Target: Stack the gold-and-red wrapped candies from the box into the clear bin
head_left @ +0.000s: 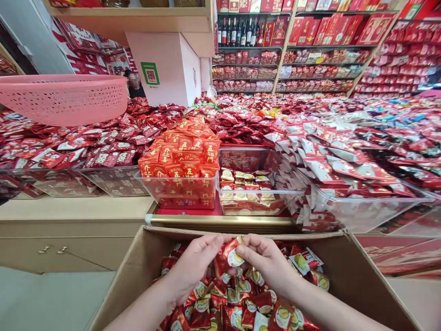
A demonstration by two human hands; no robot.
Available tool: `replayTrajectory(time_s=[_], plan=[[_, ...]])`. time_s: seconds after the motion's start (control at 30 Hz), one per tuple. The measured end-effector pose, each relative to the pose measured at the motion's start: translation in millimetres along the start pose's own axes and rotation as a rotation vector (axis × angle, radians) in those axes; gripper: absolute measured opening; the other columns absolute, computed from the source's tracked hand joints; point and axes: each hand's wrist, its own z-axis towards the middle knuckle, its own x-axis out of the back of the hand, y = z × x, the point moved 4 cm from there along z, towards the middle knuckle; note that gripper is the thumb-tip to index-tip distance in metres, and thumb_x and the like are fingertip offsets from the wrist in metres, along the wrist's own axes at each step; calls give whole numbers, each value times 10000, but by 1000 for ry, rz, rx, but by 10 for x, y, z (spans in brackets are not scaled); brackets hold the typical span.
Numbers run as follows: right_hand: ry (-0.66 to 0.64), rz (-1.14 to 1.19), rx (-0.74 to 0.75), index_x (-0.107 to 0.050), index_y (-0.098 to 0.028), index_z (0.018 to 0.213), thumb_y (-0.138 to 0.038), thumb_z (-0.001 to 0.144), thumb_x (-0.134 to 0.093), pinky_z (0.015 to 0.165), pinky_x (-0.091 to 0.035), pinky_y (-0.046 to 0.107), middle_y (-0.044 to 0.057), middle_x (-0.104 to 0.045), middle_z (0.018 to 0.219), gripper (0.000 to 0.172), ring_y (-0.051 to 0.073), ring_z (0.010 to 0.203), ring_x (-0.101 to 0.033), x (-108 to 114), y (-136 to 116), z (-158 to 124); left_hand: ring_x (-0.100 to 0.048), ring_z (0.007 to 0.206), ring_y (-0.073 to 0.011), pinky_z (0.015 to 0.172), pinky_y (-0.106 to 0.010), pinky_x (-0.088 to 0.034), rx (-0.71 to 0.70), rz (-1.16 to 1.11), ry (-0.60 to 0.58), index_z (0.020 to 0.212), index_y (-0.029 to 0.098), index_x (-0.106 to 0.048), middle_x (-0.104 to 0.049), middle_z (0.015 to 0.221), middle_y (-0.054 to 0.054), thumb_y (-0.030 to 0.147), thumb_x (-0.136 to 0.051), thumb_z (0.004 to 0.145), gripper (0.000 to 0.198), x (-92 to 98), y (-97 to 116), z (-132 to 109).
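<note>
Between my two hands, above the open cardboard box (pixel 127 271), is a small red wrapped candy (pixel 228 255) with a pale round picture and a gold end. My left hand (pixel 201 257) is closed on its left side, thumb on top. The thumb of my right hand (pixel 263 257) presses its right edge, fingers curled behind. Many similar red and gold candies (pixel 237 294) lie loose in the box beneath. Just beyond the box stands a clear plastic bin (pixel 262 202), partly filled with rows of the same kind of candy (pixel 246 184).
Left of that bin, another bin is heaped with orange-red packets (pixel 186 151). White-and-red packets (pixel 337 161) overflow a bin on the right. A pink perforated basket (pixel 65 99) rests on packets at the left. Shelves with bottles (pixel 239 34) stand behind. Part of a person (pixel 136 85) shows at the back.
</note>
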Motion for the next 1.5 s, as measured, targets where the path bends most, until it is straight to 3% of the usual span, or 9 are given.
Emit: replayTrajectory(time_s=[0.2, 0.43, 0.6, 0.87, 0.97, 1.07, 1.2, 1.37, 1.5], plan=[[30, -339, 156, -534, -147, 759, -366, 755, -546, 524, -354, 199, -20, -499, 621, 219, 80, 556, -415, 49, -96, -90, -592, 706, -144, 646, -223, -447, -143, 220, 39, 823, 131, -645, -670, 783, -35, 350, -624, 727, 240, 84, 96, -20], [-69, -1031, 708, -576, -230, 991, -164, 809, -448, 655, -400, 252, 52, -582, 883, 232, 139, 756, -504, -30, -337, -286, -596, 559, -121, 468, -182, -380, 231, -104, -56, 1015, 172, -491, -616, 700, -17, 530, -519, 735, 455, 16, -46, -113], [-168, -823, 545, -571, -217, 939, -251, 727, -573, 694, -429, 247, 65, -500, 1031, 215, 150, 840, -505, -62, -309, -278, -524, 529, -89, 489, -197, -412, 3, -1, -2, 1073, 146, -434, -618, 707, -7, 334, -707, 643, 543, 20, 50, -70], [58, -171, -12, -408, -170, 673, -302, 699, -602, 457, -333, 174, -49, -420, 567, 236, 58, 497, -365, 14, -37, -138, -534, 540, -77, 527, -195, -454, -111, -26, 54, 1062, 139, -461, -635, 706, 2, 239, -638, 731, 389, 19, 140, -70], [39, -444, 181, -460, -163, 719, -282, 739, -563, 547, -414, 211, 25, -525, 741, 158, 95, 622, -477, 45, -163, -171, -537, 534, -84, 519, -203, -467, -122, -8, 65, 1058, 133, -453, -627, 669, 9, 252, -626, 739, 382, 28, 125, -65], [-39, -994, 606, -537, -172, 894, -231, 749, -565, 747, -438, 295, 100, -517, 1060, 160, 178, 916, -488, -40, -371, -273, -530, 501, -86, 485, -198, -456, -102, 19, 88, 1075, 137, -430, -621, 638, 13, 278, -633, 730, 424, 38, 130, -75], [-60, -1372, 1004, -553, -147, 878, -120, 815, -444, 654, -453, 275, 63, -617, 875, 128, 147, 755, -514, -173, -538, -379, -529, 461, -104, 443, -208, -437, -72, 5, 60, 1114, 149, -413, -587, 579, 31, 384, -623, 719, 505, 20, 156, -122], [69, -1360, 1145, -521, -153, 842, -103, 784, -459, 586, -457, 248, 56, -634, 834, 98, 127, 678, -541, -144, -855, -428, -583, 566, -141, 497, -216, -420, -134, -156, 45, 1093, 176, -458, -625, 653, -8, 505, -492, 772, 461, 61, 188, -147], [289, -1404, 1031, -485, -199, 769, -100, 753, -478, 668, -469, 234, 72, -604, 988, 101, 144, 863, -574, 57, -1292, -315, -580, 580, -130, 495, -205, -389, -169, -51, 19, 968, 154, -516, -653, 708, -43, 439, -483, 804, 331, 114, 122, -98]])
